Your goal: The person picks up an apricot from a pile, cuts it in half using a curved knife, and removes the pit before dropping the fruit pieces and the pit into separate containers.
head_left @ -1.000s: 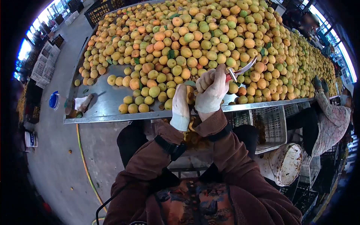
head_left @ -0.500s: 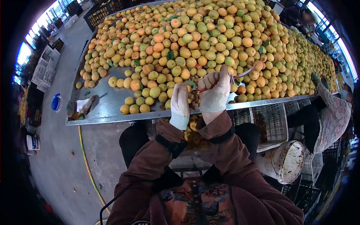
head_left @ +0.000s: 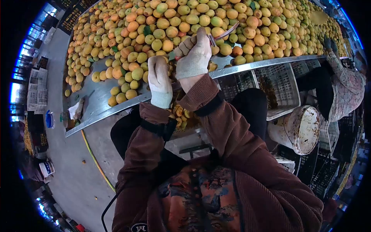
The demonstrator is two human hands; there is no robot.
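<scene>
A big heap of yellow-orange apricots (head_left: 185, 23) covers a metal table (head_left: 98, 96). My right hand (head_left: 195, 54), in a white knit glove, is closed on a small curved knife (head_left: 224, 33) whose blade points up and right over the fruit. My left hand (head_left: 159, 79), also gloved, is held upright just left of it, at the table's near edge; it seems to grip a fruit, mostly hidden behind the fingers. Below my hands a crate of cut apricot pieces (head_left: 179, 116) shows between my sleeves.
A white plastic crate (head_left: 280, 87) and a round white bucket (head_left: 303, 129) stand at the right under the table edge. Another person's sleeve (head_left: 344, 91) reaches toward the fruit at far right. A yellow hose (head_left: 92, 158) runs across the concrete floor at left.
The view has tilted down and the table now sits higher in frame. My hands stay close together at the table edge, the knife still raised in my right hand.
</scene>
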